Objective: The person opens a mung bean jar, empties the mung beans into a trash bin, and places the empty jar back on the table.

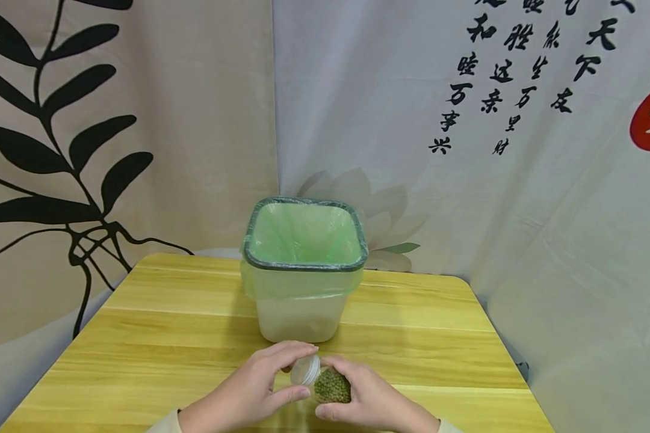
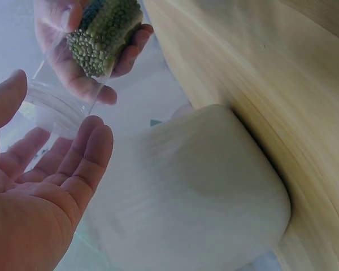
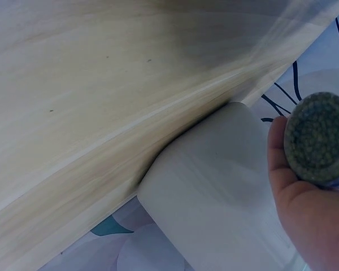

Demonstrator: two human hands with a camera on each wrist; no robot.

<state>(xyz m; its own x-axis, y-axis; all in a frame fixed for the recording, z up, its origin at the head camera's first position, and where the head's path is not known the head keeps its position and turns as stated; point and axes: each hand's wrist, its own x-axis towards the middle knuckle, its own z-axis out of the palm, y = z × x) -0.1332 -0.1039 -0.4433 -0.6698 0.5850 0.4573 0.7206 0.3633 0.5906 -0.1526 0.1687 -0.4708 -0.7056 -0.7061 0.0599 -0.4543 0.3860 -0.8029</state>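
Note:
A small clear plastic jar (image 2: 104, 39) of green beans, likely mung beans, lies tipped on its side above the wooden table. My right hand (image 1: 371, 397) grips its body, with thumb and fingers wrapped round it. In the right wrist view the jar's round base (image 3: 319, 138) faces the camera, full of beans. The jar's clear ridged lid (image 1: 306, 370) points to the left. Around this lid my left hand (image 1: 254, 385) is spread, its index finger over the top and its thumb just below. In the left wrist view the fingertips (image 2: 99, 135) are right at the lid's rim.
A whitish bin (image 1: 303, 313) with a green plastic liner (image 1: 303, 282) and a dark rim ring stands just beyond my hands. It is on the yellow wooden table (image 1: 157, 349). Printed cloth (image 1: 211, 120) hangs behind and at the sides.

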